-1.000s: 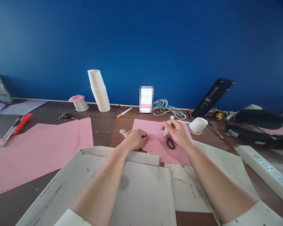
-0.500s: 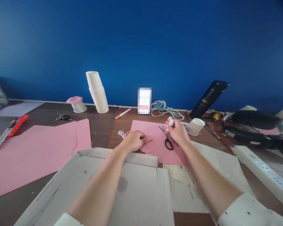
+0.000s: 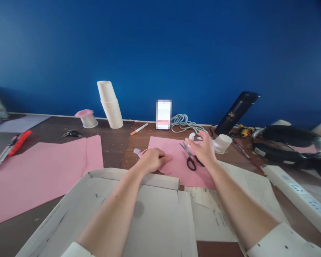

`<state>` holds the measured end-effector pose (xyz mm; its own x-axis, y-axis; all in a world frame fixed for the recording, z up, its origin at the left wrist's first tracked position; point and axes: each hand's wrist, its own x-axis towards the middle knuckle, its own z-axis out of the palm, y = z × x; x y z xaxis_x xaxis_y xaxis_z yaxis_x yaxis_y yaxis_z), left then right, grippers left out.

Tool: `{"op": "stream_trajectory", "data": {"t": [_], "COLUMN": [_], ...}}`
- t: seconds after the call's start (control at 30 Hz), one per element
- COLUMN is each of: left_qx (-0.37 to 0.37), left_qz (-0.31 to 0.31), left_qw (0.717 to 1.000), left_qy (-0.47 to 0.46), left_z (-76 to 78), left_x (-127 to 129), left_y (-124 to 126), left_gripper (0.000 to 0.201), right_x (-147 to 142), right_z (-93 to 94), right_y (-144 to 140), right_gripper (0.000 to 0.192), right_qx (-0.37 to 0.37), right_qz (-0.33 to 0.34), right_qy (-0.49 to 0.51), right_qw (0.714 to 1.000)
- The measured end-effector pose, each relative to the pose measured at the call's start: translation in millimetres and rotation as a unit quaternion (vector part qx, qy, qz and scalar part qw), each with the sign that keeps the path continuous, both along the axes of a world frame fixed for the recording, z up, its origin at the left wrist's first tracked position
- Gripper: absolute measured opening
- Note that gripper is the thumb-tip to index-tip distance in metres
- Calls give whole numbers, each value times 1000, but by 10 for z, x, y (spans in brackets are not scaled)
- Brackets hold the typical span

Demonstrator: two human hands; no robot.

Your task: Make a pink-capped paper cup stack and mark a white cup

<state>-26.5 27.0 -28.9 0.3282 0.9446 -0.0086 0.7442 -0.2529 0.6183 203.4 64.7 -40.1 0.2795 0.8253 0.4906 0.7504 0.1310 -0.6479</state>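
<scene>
My left hand (image 3: 152, 159) is curled in a fist on a small pink paper cut-out (image 3: 168, 159), pinning it to a pink sheet (image 3: 176, 167). My right hand (image 3: 203, 150) hovers over the sheet's far right with its fingers spread. A small white cylinder (image 3: 192, 136) stands at its thumb tip; whether the thumb touches it is unclear. Black-handled scissors (image 3: 190, 159) lie on the sheet just left of that hand, partly under it. A small white cap (image 3: 136, 151) lies left of my left hand.
A flat cardboard box (image 3: 139, 210) and printed papers (image 3: 246, 185) lie under my forearms. Big pink sheets (image 3: 42, 167) and a red utility knife (image 3: 12, 148) sit left. Stacked paper cups (image 3: 109, 105), a coiled cable (image 3: 184, 123), a tipped cup (image 3: 222, 143) and a power strip (image 3: 296, 194) lie behind and right.
My right hand lifted the white cylinder off the scissors' area, carried it toward the far edge of the sheet, then spread its fingers. The scissors came into full view. My left hand stayed put.
</scene>
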Motion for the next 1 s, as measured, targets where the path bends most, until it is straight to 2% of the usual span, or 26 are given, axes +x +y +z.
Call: {"op": "stream_trajectory", "data": {"t": [0.1, 0.13, 0.17, 0.2, 0.23, 0.3, 0.4, 0.5, 0.6, 0.7, 0.77, 0.83, 0.87, 0.93, 1.0], "left_qx": [33, 50, 71, 96, 123, 179, 255, 307, 325, 338, 353, 343, 316, 202, 49], "left_qz": [4, 12, 20, 25, 25, 16, 7, -3, -26, -26, 12, 89, 135, 209, 233], "left_qw": [999, 998, 996, 994, 991, 983, 967, 951, 944, 941, 935, 932, 932, 938, 932], "left_qy": [-23, -33, -41, -48, -51, -38, 7, 37, 37, 10, -26, -82, -116, -190, -273], "left_z": [0, 6, 15, 29, 45, 81, 120, 132, 135, 145, 159, 172, 176, 171, 151], "left_x": [-1, -1, 0, 2, 5, 13, 25, 32, 42, 53, 53, 41, 32, 14, 7], "left_y": [4, 5, 3, -2, -10, -33, -73, -104, -119, -113, -100, -83, -73, -55, -38], "left_gripper": [28, 28, 29, 29, 29, 26, 25, 29, 28, 28, 28, 35, 40, 47, 50], "right_x": [-68, -103, -143, -184, -225, -300, -387, -457, -513, -535, -525, -505, -495, -481, -479], "right_z": [166, 224, 274, 314, 340, 357, 331, 318, 330, 336, 325, 303, 290, 267, 253], "right_y": [-116, -167, -220, -271, -316, -384, -428, -438, -446, -450, -449, -443, -439, -434, -435], "right_gripper": [62, 57, 51, 46, 43, 50, 53, 45, 32, 19, 18, 21, 23, 25, 26], "right_qx": [106, 122, 104, 52, -32, -190, -320, -370, -371, -352, -333, -310, -301, -287, -280], "right_qz": [-36, -21, 17, 74, 135, 198, 235, 249, 263, 264, 257, 255, 255, 255, 254], "right_qy": [2, 23, 57, 98, 133, 223, 318, 379, 432, 474, 489, 494, 493, 485, 471], "right_qw": [994, 992, 993, 991, 981, 935, 861, 811, 779, 763, 764, 771, 776, 786, 797]}}
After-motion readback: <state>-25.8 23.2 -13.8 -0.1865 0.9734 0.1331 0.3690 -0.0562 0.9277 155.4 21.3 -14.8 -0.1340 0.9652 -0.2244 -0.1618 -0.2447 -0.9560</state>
